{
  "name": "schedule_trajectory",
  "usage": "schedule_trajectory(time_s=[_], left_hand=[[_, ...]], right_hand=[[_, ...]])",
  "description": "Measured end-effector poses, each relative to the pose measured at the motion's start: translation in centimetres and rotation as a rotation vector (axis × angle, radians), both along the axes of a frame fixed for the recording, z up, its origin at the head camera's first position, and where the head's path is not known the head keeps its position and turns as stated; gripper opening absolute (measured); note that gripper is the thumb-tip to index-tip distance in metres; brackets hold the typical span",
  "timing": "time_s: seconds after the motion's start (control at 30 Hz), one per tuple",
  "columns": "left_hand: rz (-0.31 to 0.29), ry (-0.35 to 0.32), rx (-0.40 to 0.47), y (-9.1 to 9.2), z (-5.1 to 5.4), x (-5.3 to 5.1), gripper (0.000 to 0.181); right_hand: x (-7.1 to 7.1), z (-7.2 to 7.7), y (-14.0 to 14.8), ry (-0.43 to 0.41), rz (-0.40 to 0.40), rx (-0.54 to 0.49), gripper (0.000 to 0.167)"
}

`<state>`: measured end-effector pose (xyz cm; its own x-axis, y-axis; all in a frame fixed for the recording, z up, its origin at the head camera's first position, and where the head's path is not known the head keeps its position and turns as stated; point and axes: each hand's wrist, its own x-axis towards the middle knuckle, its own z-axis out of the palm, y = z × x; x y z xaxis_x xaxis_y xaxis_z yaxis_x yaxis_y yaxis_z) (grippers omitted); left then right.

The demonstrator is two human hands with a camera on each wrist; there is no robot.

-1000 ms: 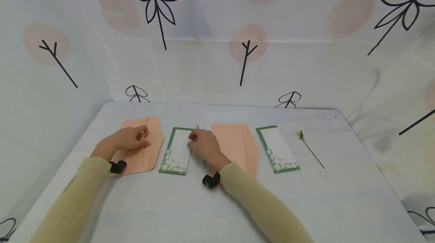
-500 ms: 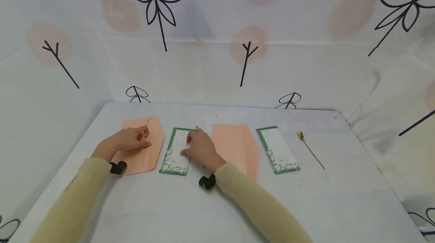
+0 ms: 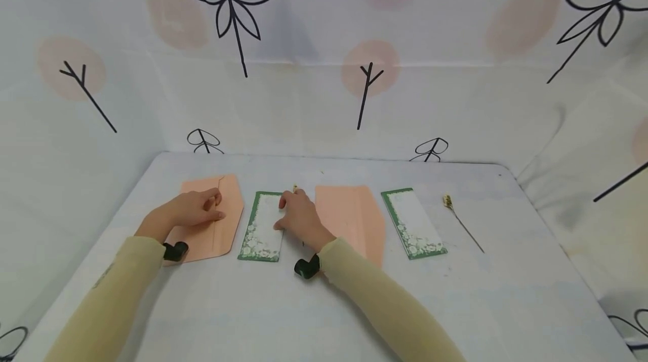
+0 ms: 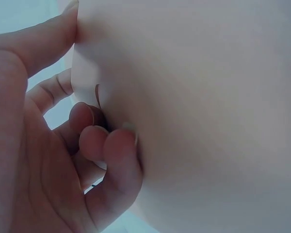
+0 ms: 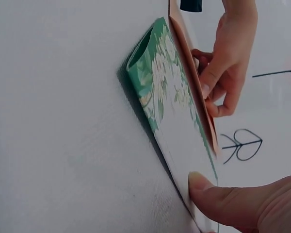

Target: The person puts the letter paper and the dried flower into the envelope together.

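Note:
My left hand (image 3: 188,208) lies over the leftmost peach envelope (image 3: 230,232). Up close in the left wrist view, the thumb touches the edge of the paper while one finger passes behind it; the remaining fingers curl against the surface. My right hand (image 3: 305,219) pinches the right edge of a white card with a green floral border (image 3: 260,232). In the right wrist view, its thumb presses on the card's face, and the card's end bows open, showing green inside. A small dried flower (image 3: 295,188) is mostly hidden behind the right hand.
A second peach envelope (image 3: 349,210) lies partly under the right forearm. Further right are another green-bordered card (image 3: 415,221) and a yellow dried flower on a thin stem (image 3: 463,224). Patterned cloth (image 3: 304,109) hangs behind the white table (image 3: 253,311).
My right hand has shifted slightly left from beside the dried flower onto the card's edge, and the card has moved a little. The left hand stays in place on the envelope.

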<state>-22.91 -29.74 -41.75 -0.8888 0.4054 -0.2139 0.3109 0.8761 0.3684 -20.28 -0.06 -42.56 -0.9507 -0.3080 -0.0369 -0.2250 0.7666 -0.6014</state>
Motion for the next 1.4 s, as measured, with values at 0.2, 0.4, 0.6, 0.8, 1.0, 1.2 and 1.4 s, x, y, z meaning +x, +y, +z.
schedule_trajectory(time_s=[0.2,0.4,0.6,0.8,1.0,1.2,1.4], left_hand=[[-0.009,0.002,0.014,0.1,0.3,0.5,0.037],[-0.015,0.007,0.021,0.2,0.2,0.8,0.037],[-0.019,0.005,0.021,0.4,0.2,0.7,0.036],[-0.014,0.010,0.004,0.4,0.1,0.7,0.038],[-0.002,0.003,0.014,0.3,-0.1,0.6,0.038],[0.006,-0.002,0.013,0.1,-0.2,0.5,0.035],[0.012,-0.007,0.017,0.1,-0.2,0.4,0.036]], right_hand=[[0.2,-0.4,-0.2,0.001,0.012,-0.087,0.033],[0.4,-0.6,-0.6,-0.006,0.004,-0.083,0.023],[0.5,-0.6,-1.5,-0.012,-0.014,0.027,0.041],[0.7,-0.3,-2.0,-0.032,-0.062,0.011,0.051],[0.6,0.1,-2.2,-0.036,-0.085,0.004,0.049],[0.7,0.0,-2.5,-0.093,-0.106,-0.036,0.048],[0.8,-0.1,-2.6,-0.090,-0.112,-0.081,0.046]])
